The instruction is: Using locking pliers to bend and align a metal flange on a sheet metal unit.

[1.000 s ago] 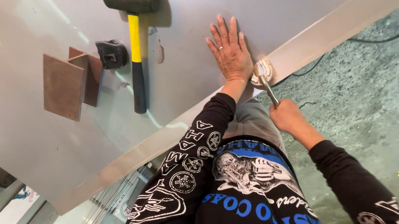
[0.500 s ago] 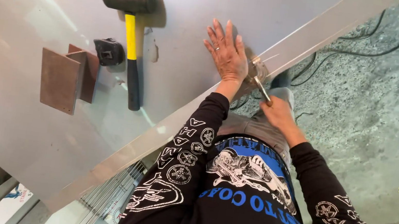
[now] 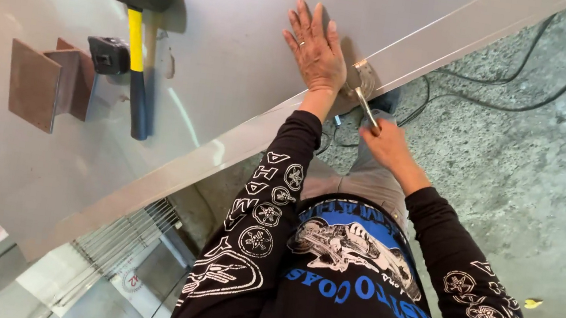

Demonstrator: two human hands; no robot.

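Observation:
A large grey metal sheet (image 3: 240,42) with a folded front edge fills the upper left. My left hand (image 3: 317,49) lies flat on it, fingers spread, close to that edge. My right hand (image 3: 385,144) grips the handle of a metal clamping plier (image 3: 361,89) whose jaws sit on the folded edge just right of my left hand. On the sheet to the left lie a black rubber mallet with a yellow-and-black handle (image 3: 134,35), a small black tool (image 3: 109,55) and a rusty angle piece (image 3: 43,82).
Rough concrete floor (image 3: 537,187) on the right carries black cables (image 3: 520,96) and a small yellow scrap (image 3: 533,303). Below the sheet's lower edge, a wire grid and white panels (image 3: 115,253) show. My dark printed sleeves cover the bottom centre.
The view has shifted, so the sheet and tools sit a little higher and left. My right hand has drawn closer to the sheet edge, still on the plier; my left hand stays flat.

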